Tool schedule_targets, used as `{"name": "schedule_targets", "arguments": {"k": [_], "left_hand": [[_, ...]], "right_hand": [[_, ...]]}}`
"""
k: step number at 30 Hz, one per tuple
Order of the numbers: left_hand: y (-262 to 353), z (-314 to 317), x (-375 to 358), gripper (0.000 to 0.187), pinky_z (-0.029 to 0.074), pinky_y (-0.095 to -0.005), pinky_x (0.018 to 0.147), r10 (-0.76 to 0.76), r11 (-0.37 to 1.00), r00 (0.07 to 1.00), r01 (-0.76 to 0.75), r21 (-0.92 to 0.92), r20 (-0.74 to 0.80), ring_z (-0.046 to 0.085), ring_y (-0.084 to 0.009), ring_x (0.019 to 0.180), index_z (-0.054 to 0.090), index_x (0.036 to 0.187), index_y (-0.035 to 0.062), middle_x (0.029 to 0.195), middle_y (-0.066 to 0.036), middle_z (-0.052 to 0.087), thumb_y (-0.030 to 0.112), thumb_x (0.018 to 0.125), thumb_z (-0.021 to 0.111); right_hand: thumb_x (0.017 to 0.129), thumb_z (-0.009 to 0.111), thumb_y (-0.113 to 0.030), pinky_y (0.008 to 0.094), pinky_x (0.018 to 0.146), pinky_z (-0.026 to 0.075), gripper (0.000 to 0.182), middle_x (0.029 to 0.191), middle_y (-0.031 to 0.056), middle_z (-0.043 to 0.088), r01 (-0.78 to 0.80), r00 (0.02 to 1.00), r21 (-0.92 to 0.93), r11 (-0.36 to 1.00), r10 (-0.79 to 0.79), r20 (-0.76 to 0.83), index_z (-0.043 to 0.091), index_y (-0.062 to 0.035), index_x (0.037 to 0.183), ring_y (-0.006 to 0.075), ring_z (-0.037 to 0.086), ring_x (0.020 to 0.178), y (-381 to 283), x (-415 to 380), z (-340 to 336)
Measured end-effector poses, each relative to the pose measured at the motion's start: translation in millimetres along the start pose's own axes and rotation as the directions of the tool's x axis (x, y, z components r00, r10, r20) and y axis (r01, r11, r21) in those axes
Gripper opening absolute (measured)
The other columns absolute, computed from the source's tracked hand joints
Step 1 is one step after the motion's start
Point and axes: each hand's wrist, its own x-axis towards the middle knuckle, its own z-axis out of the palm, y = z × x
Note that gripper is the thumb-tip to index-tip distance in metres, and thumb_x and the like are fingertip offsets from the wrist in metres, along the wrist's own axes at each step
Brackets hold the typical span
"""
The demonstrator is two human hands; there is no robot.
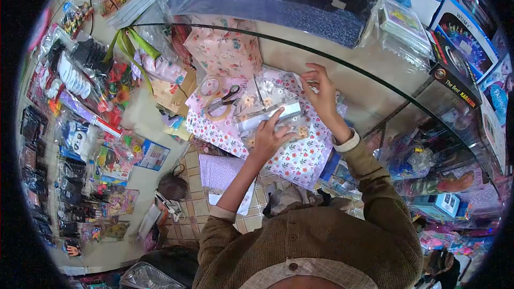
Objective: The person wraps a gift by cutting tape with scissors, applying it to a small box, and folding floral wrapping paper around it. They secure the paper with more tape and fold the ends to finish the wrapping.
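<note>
A flat box in clear plastic lies on floral wrapping paper spread over a glass counter. My left hand presses down on the box's near edge, fingers spread over it. My right hand pinches the far corner of the clear plastic wrap, holding it up against the paper. Both arms wear brown knitted sleeves with pale cuffs.
Scissors and a roll of tape lie left of the box. A pink patterned gift bag stands behind them. Packaged toys fill the shelf at left. Boxed goods stand at the right. A dark bag rests at the back.
</note>
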Motion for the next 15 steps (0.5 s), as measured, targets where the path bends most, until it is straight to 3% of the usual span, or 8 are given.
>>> {"name": "schedule_targets", "arguments": {"k": [3, 6, 12, 15], "left_hand": [[-8, 9, -12, 0.048, 0.049, -0.0351, 0.071, 0.016, 0.999, 0.999, -0.014, 0.043, -0.041, 0.062, -0.0248, 0.087, 0.059, 0.092, 0.0091, 0.131, -0.016, 0.048, 0.034, 0.06, 0.084], [-2, 14, -15, 0.057, 0.049, -0.0348, 0.07, -0.028, 1.0, 0.986, 0.028, -0.006, -0.162, 0.062, -0.0253, 0.085, 0.053, 0.105, 0.0132, 0.13, -0.017, 0.048, 0.031, 0.061, 0.085], [7, 7, -11, 0.062, 0.051, -0.0368, 0.071, -0.088, 0.994, 0.981, 0.075, -0.08, -0.172, 0.062, -0.028, 0.088, 0.048, 0.109, 0.0143, 0.131, -0.018, 0.047, 0.023, 0.062, 0.087], [8, 7, -12, 0.06, 0.052, -0.0394, 0.075, -0.115, 0.99, 0.982, 0.101, -0.098, -0.15, 0.061, -0.0296, 0.089, 0.048, 0.109, 0.0134, 0.131, -0.018, 0.046, 0.022, 0.063, 0.087]], "right_hand": [[0.081, 0.065, 0.003, 0.0255, 0.07, 0.054, 0.044, 0.092, 0.0077, 0.063, 0.048, 0.998, -0.039, 0.998, -0.05, -0.032, 0.048, -0.0034, 0.121, 0.0132, 0.064, 0.083, -9, -4, 1], [0.078, 0.063, 0.002, 0.0302, 0.071, 0.054, 0.036, 0.092, 0.0128, 0.064, -0.131, 0.991, 0.047, 0.99, 0.133, -0.029, 0.052, 0.001, 0.112, 0.0214, 0.066, 0.079, -16, -13, -1], [0.067, 0.066, 0.006, 0.0255, 0.067, 0.053, 0.049, 0.086, 0.0049, 0.055, -0.337, 0.941, 0.267, 0.903, 0.329, 0.075, 0.053, -0.0068, 0.113, 0.0132, 0.062, 0.077, 4, -37, 0], [0.065, 0.068, 0.007, 0.0259, 0.063, 0.053, 0.055, 0.089, 0.0052, 0.054, -0.297, 0.955, 0.214, 0.93, 0.29, 0.066, 0.052, -0.0074, 0.115, 0.0125, 0.061, 0.076, 8, -46, 0]]}}
